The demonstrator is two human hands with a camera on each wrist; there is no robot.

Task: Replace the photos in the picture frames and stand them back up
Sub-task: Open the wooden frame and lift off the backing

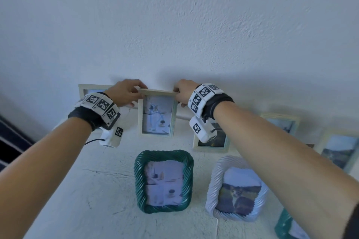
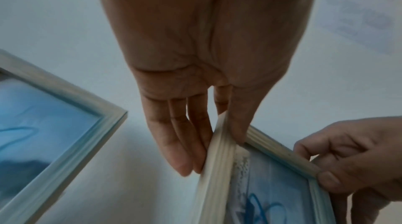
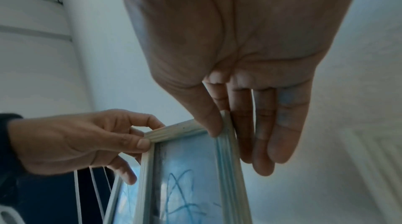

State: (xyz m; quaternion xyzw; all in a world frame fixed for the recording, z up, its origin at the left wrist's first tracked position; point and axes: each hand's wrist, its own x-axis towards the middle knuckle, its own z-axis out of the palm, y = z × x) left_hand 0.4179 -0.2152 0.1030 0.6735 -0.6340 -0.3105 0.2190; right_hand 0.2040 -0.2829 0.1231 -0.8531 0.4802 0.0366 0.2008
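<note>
Pinching the top left corner of the pale wooden rectangular picture frame [image 1: 157, 113], your left hand [image 1: 126, 92] has its thumb on the front moulding and its fingers [image 2: 174, 141] behind. That frame stands upright at the middle of the white textured ledge [image 1: 101, 190], close to the white wall [image 1: 174, 25], with a bluish photo behind its glass. At 3 o'clock from it, your right hand [image 1: 184, 91] pinches the top right corner the same way, thumb in front, fingers [image 3: 280, 133] behind. At 6 o'clock stands a green twisted-rope frame [image 1: 163, 181]; at 4 o'clock of that wooden frame, a white twisted-rope frame [image 1: 236, 188] shows a cat photo. Further pale frames stand at 9 and 3 o'clock.
</note>
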